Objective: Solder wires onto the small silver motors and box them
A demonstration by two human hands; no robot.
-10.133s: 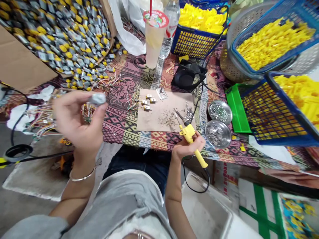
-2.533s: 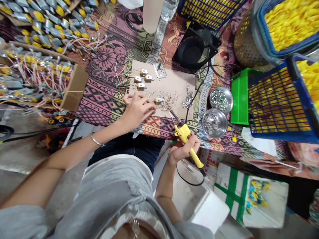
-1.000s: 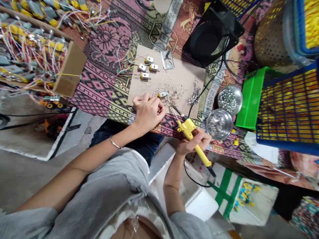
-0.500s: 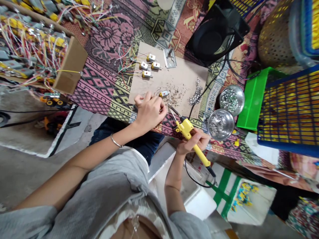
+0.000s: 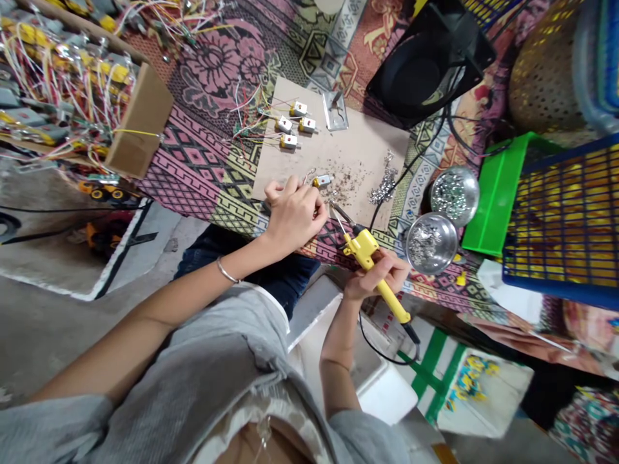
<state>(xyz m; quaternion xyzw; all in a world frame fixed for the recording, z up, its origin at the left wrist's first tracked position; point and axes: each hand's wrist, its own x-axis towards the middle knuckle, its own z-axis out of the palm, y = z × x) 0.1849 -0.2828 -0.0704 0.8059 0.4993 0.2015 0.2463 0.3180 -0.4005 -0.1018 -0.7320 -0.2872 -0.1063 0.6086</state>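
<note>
Since the frame half a second earlier, little has been shifted: the left hand point(image 5: 296, 216) has been kept curled on the near edge of the cardboard sheet point(image 5: 360, 151), and the small motor point(image 5: 322, 181) has been left just beyond its fingertips. Compared with ten seconds earlier, the left hand has been brought down from mid-air to the work surface.

The motor is seen lying on the cardboard, touching or just beside the tips of the left fingers point(image 5: 290, 187), with its long axis running roughly left to right and its yellow end turned toward the hand. Thin wires appear to be pinched between the left thumb and forefinger, though the pinch itself is too small to be made out with certainty.

The soldering iron point(image 5: 370, 254) is held in the right hand point(image 5: 380, 277), which is closed firmly around the yellow handle. The iron is pointed up and to the left, so that its metal tip point(image 5: 338, 216) is aimed toward the motor and is set near it but apart. The left hand is the nearer of the two to the motor.

The left wrist is bent with the palm down; the right forearm is raised from below the table edge.

Three more motors point(image 5: 293, 125) are laid farther back on the cardboard, and two metal bowls point(image 5: 432, 241) are set to the right.
</note>
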